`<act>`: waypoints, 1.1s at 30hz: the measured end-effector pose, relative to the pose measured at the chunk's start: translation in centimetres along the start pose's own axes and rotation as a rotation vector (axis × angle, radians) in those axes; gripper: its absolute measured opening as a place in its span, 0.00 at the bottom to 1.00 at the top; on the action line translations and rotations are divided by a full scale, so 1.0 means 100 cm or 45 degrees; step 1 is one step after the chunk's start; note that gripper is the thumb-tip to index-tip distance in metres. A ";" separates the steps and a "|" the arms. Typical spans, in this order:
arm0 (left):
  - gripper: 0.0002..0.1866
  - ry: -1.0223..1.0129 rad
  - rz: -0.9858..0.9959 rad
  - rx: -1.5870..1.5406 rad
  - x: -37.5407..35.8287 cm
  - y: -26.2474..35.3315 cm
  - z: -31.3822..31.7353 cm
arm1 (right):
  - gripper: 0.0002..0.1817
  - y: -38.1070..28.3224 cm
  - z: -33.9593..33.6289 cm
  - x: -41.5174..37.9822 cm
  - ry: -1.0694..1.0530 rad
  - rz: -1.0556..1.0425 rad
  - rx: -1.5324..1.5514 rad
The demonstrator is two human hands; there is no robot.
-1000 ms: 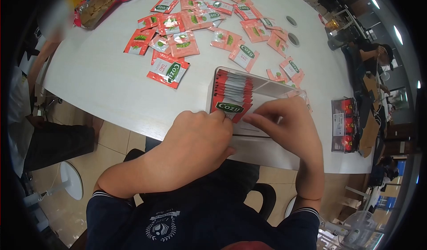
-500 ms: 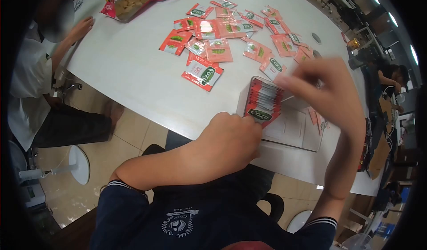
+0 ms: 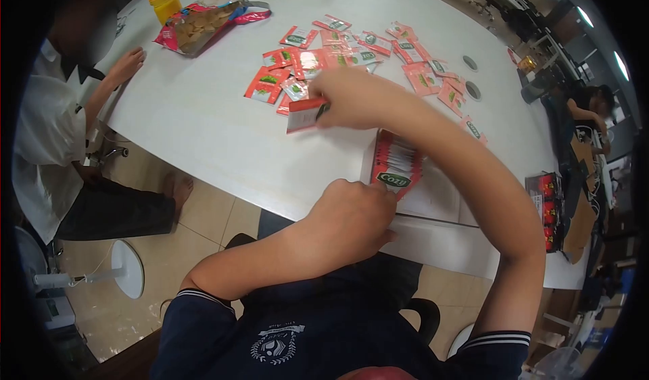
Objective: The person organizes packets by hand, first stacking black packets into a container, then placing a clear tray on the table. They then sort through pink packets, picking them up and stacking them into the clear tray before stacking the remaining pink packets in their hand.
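My right hand (image 3: 351, 99) reaches across the table and pinches a red and white sachet (image 3: 302, 117) by its right side, just in front of the loose pile. My left hand (image 3: 358, 212) is closed at the near end of a row of Cozy sachets (image 3: 394, 178); its fingertips are hidden. The row stands on edge inside a clear plastic box (image 3: 372, 151). My right forearm covers part of the box. Loose red and pink Cozy sachets (image 3: 266, 84) lie spread over the table beyond, some overlapping.
An opened snack bag (image 3: 203, 25) and a yellow jar (image 3: 164, 3) stand at the far left of the white table (image 3: 230, 109). A person's hand (image 3: 127, 65) rests on the left edge. A dark red-patterned pack (image 3: 546, 211) lies at the right edge.
My right hand has moved left from above the box to the pile's near side and now holds a sachet. My left hand has stayed at the row's near end.
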State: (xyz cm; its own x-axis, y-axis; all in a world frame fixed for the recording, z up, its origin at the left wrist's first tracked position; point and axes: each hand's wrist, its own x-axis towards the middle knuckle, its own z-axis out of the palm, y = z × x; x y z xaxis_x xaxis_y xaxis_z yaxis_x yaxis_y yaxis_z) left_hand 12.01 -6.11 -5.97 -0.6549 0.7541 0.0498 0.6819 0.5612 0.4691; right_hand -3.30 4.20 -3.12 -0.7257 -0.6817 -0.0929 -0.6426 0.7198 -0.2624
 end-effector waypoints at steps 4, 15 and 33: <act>0.20 0.012 -0.011 0.032 0.000 0.002 0.002 | 0.20 0.001 -0.064 -0.081 0.352 -0.059 0.516; 0.23 -0.097 -0.057 0.046 0.002 0.004 -0.006 | 0.04 -0.015 -0.029 -0.184 0.017 0.172 -0.417; 0.12 -0.072 -0.004 0.095 -0.003 0.013 -0.013 | 0.14 -0.020 0.024 -0.182 0.613 0.184 -0.015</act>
State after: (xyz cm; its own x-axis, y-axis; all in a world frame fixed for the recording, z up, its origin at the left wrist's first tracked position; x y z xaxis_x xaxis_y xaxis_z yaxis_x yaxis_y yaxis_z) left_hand 12.67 -6.09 -4.26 -0.6392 0.7690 -0.0025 0.7035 0.5860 0.4022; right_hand 11.80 14.83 -3.24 -0.8368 -0.4392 0.3270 -0.5279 0.8057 -0.2688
